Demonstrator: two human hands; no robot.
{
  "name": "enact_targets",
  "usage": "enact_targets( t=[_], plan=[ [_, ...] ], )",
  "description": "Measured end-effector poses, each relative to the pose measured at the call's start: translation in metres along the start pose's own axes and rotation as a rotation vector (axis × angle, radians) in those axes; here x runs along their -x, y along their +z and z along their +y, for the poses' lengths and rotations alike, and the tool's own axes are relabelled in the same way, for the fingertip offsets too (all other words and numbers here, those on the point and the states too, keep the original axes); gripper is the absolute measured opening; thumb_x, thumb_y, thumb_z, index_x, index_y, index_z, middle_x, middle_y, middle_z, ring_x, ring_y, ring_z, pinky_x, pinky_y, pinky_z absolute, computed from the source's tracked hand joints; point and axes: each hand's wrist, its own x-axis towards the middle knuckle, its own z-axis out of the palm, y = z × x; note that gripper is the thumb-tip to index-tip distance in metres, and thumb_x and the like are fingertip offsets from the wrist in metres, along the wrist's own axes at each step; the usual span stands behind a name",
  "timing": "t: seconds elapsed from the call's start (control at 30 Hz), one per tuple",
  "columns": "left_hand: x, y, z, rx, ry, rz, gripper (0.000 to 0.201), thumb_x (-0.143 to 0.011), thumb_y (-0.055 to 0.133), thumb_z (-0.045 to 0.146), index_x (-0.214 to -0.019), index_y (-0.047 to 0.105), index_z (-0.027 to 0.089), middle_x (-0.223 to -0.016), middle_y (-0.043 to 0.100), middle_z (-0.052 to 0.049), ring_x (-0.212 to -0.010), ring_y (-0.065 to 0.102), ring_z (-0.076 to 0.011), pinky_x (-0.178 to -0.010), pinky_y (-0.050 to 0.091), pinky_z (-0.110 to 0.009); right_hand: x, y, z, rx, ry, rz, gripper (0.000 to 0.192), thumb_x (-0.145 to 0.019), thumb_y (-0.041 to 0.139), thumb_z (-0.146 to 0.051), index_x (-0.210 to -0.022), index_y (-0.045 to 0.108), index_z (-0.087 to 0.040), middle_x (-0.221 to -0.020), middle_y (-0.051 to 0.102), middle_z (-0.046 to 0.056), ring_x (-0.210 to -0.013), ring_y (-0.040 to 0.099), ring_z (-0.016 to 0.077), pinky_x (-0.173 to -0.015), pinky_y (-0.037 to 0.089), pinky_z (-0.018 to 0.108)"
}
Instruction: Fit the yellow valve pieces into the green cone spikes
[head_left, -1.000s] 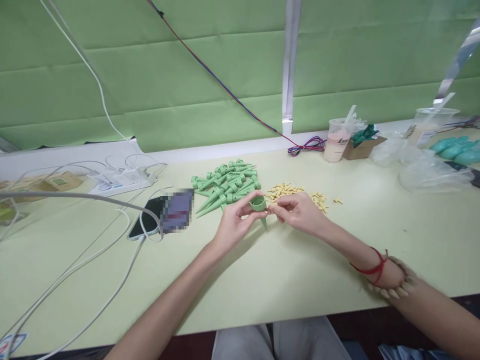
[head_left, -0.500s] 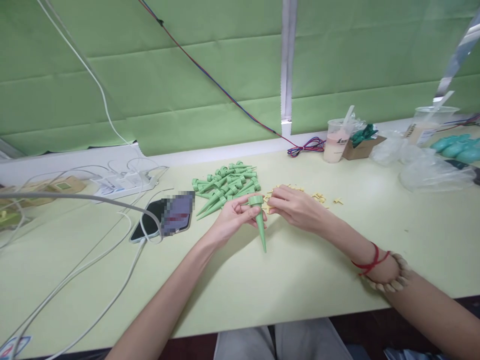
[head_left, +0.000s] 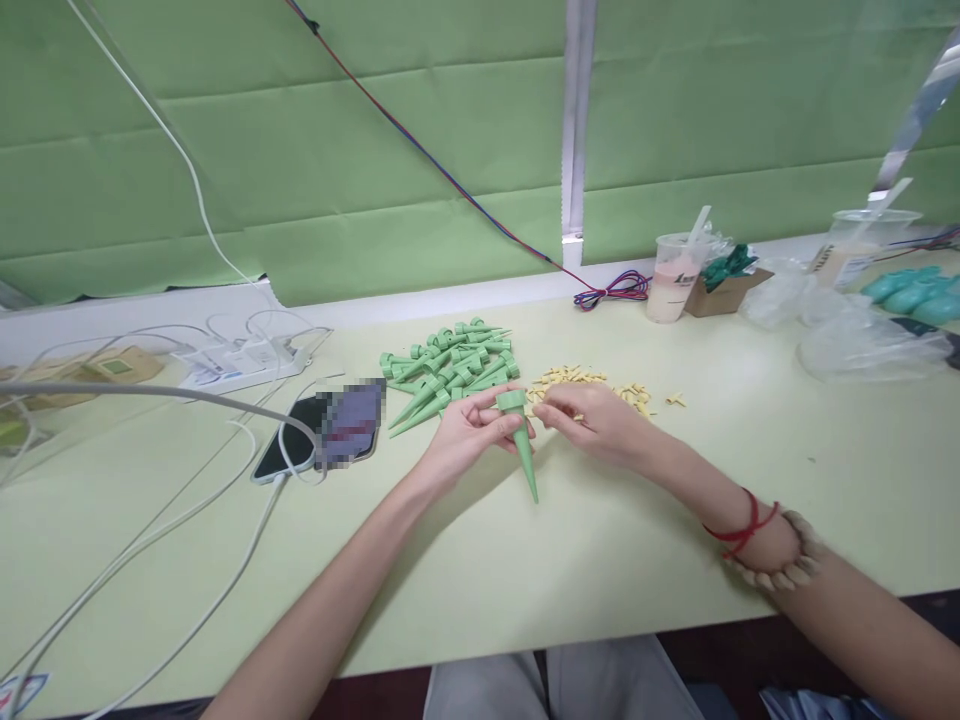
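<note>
My left hand (head_left: 474, 430) is closed around a green plastic watering spike (head_left: 526, 462). The spike has its wide cap up and its point slanting down toward me. Just right of the cap is my right hand (head_left: 596, 425), with thumb and fingers pinched together; what they hold, if anything, is too small to make out. Behind my left hand lies a pile of similar green spikes (head_left: 450, 370). Small yellow plastic valve pieces (head_left: 566, 376) are scattered behind my right hand, partly hidden by it, and a single yellow piece (head_left: 676, 400) lies apart to the right.
Two phones (head_left: 289, 445) lie left of the spike pile, with white cables across the table (head_left: 675, 560). A power strip (head_left: 244, 365) stands at the back left. Toward the back right are a drink cup (head_left: 670, 290), a small cardboard box (head_left: 724, 295) and clear plastic bags (head_left: 855, 340).
My right hand has drawn slightly right and turned, with its fingers curled more, uncovering more yellow pieces. My left hand keeps the spike in nearly the same place.
</note>
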Motion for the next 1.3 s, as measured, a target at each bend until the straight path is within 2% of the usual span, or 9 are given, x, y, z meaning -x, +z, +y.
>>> enact_targets(
  t=[0.1, 0.27, 0.47, 0.63, 0.73, 0.87, 0.97, 1.1, 1.3],
  plan=[
    [0.000, -0.004, 0.001, 0.046, -0.023, -0.009, 0.053, -0.070, 0.067, 0.033, -0.116, 0.053, 0.012, -0.069, 0.068, -0.005, -0.059, 0.065, -0.0169, -0.059, 0.051, -0.026, -0.001, -0.006, 0.005, 0.224, -0.234, 0.065, 0.024, -0.090, 0.039, -0.035, -0.080, 0.052, -0.017, -0.074, 0.054, 0.004, -0.067, 0.049, 0.0133, -0.060, 0.036, 0.024],
    [0.000, -0.003, 0.000, 0.014, -0.080, -0.015, 0.054, -0.068, 0.068, 0.034, -0.115, 0.053, 0.011, -0.068, 0.069, -0.007, -0.064, 0.066, -0.0188, -0.059, 0.051, -0.027, -0.002, 0.000, 0.012, 0.455, -0.436, 0.022, 0.031, -0.092, 0.034, -0.032, -0.072, 0.051, -0.016, -0.072, 0.052, 0.006, -0.066, 0.047, 0.0155, -0.059, 0.036, 0.026],
    [0.002, 0.002, -0.002, -0.113, 0.037, 0.011, 0.051, -0.066, 0.069, 0.027, -0.113, 0.054, 0.015, -0.065, 0.068, -0.001, -0.072, 0.067, -0.0194, -0.071, 0.051, -0.029, 0.002, 0.007, 0.006, 0.164, -0.213, -0.008, 0.029, -0.090, 0.037, -0.026, -0.068, 0.052, -0.016, -0.064, 0.049, 0.001, -0.060, 0.045, 0.0117, -0.058, 0.035, 0.024],
    [0.004, 0.002, -0.001, -0.160, 0.095, 0.065, 0.046, -0.066, 0.069, 0.025, -0.110, 0.059, 0.017, -0.053, 0.062, 0.004, -0.067, 0.066, -0.0176, -0.072, 0.051, -0.028, 0.002, 0.006, 0.001, -0.239, 0.070, -0.174, 0.038, -0.091, 0.033, -0.037, -0.065, 0.051, -0.016, -0.051, 0.037, -0.005, -0.046, 0.038, 0.0076, -0.046, 0.029, 0.020],
    [0.003, 0.001, 0.000, -0.066, 0.042, 0.029, 0.052, -0.067, 0.068, 0.030, -0.115, 0.055, 0.016, -0.052, 0.061, 0.003, -0.066, 0.066, -0.0197, -0.066, 0.052, -0.030, 0.001, 0.002, -0.001, -0.156, 0.022, -0.160, 0.041, -0.092, 0.030, -0.040, -0.065, 0.051, -0.016, -0.053, 0.037, -0.004, -0.048, 0.039, 0.0084, -0.048, 0.030, 0.021],
    [0.001, -0.002, 0.001, 0.053, -0.019, -0.014, 0.055, -0.069, 0.067, 0.036, -0.117, 0.053, 0.014, -0.069, 0.068, -0.005, -0.061, 0.065, -0.0181, -0.061, 0.052, -0.029, -0.001, -0.003, 0.002, 0.205, -0.254, -0.003, 0.031, -0.091, 0.036, -0.031, -0.069, 0.051, -0.016, -0.065, 0.047, 0.002, -0.061, 0.043, 0.0123, -0.058, 0.034, 0.024],
    [0.000, -0.003, 0.001, 0.021, -0.040, 0.007, 0.057, -0.067, 0.069, 0.036, -0.117, 0.053, 0.014, -0.067, 0.068, -0.005, -0.064, 0.066, -0.0190, -0.062, 0.052, -0.029, 0.000, -0.001, 0.007, 0.328, -0.351, 0.041, 0.029, -0.093, 0.031, -0.025, -0.073, 0.051, -0.017, -0.070, 0.048, 0.004, -0.066, 0.043, 0.0144, -0.060, 0.035, 0.026],
    [0.003, -0.001, 0.002, -0.077, 0.008, 0.055, 0.054, -0.065, 0.070, 0.033, -0.113, 0.056, 0.015, -0.053, 0.061, 0.002, -0.075, 0.066, -0.0224, -0.065, 0.052, -0.029, 0.001, 0.006, 0.010, 0.287, -0.289, 0.039, 0.029, -0.092, 0.032, -0.023, -0.069, 0.049, -0.017, -0.068, 0.046, 0.003, -0.066, 0.043, 0.0143, -0.060, 0.035, 0.025],
    [0.006, 0.002, 0.002, -0.225, 0.110, 0.133, 0.046, -0.064, 0.070, 0.029, -0.107, 0.061, 0.017, -0.053, 0.061, 0.004, -0.065, 0.064, -0.0177, -0.069, 0.051, -0.029, 0.001, 0.013, 0.007, -0.013, -0.087, 0.023, 0.028, -0.092, 0.034, -0.024, -0.066, 0.045, -0.018, -0.065, 0.043, -0.001, -0.062, 0.044, 0.0111, -0.060, 0.035, 0.023]
  ],
)
